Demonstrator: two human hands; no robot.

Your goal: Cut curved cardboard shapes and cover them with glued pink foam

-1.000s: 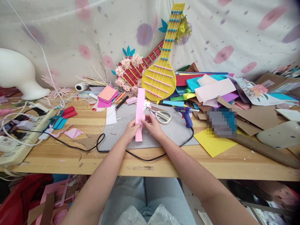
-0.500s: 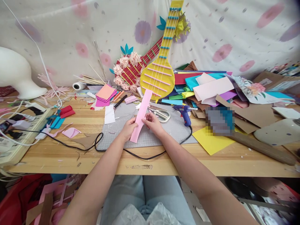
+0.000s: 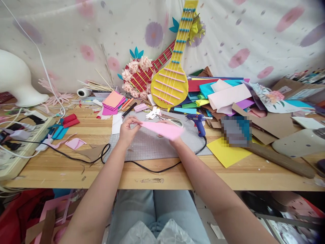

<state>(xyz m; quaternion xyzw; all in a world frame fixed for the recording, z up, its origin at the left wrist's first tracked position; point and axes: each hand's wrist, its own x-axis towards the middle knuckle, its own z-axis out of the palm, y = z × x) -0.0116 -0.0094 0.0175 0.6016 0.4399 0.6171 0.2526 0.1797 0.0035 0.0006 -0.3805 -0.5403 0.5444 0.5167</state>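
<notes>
A strip of pink paper or foam (image 3: 158, 128) stretches sideways over the grey cutting mat (image 3: 142, 150), its right part blurred by motion. My left hand (image 3: 130, 130) is closed, pinching the strip's left end between thumb and fingers. Behind the strip's right part is my right hand (image 3: 174, 141); most of its fingers are hidden, so I cannot tell whether they grip it. Just beyond lie scissors (image 3: 177, 122) with pale handles, partly covered by the strip. A blue glue gun (image 3: 199, 124) rests to the right of my hands.
A yellow lute-shaped craft (image 3: 170, 86) and a red one (image 3: 142, 76) lean at the back. Coloured sheets (image 3: 230, 96) pile up at right. A black cable (image 3: 152, 170) crosses the front. A power strip (image 3: 24, 145) lies left, a yellow sheet (image 3: 225, 152) right.
The pink strip has swung from pointing away from me to lying crosswise. My left hand has moved left and up with one end; my right hand has shifted slightly right, behind the strip.
</notes>
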